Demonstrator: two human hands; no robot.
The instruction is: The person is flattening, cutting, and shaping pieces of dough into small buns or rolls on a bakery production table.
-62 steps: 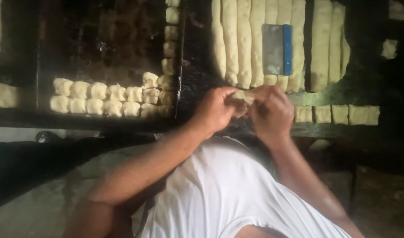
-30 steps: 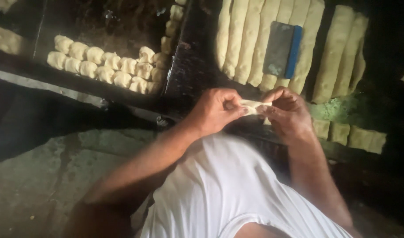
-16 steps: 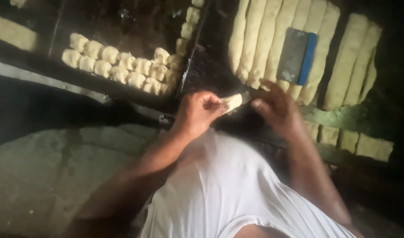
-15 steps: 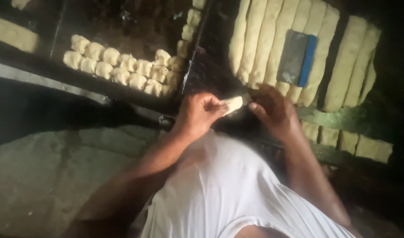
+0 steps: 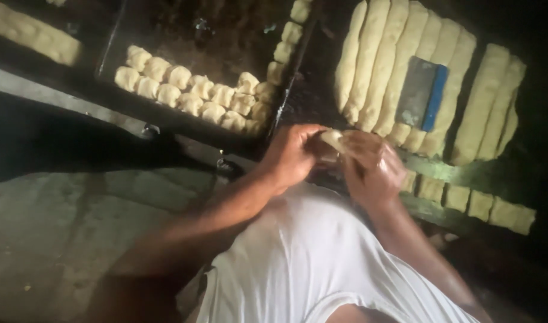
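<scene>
My left hand [image 5: 292,157] and my right hand [image 5: 374,168] are pressed together around a small pale piece of dough [image 5: 332,139], held just above the front edge of the dark work surface. Both hands close on it, the dough showing between the fingers. Long rolls of dough [image 5: 388,72] lie side by side right behind my hands. A metal scraper with a blue handle [image 5: 422,93] rests on top of those rolls.
A dark baking tray [image 5: 166,18] at the left holds rows of shaped dough pieces [image 5: 190,96]. Cut dough blocks [image 5: 477,204] line the front edge at the right. More dough [image 5: 28,37] lies at far left. Grey floor [image 5: 58,239] is below.
The hands were slightly apart with the dough in the left one; now both close around it. The view has shifted slightly.
</scene>
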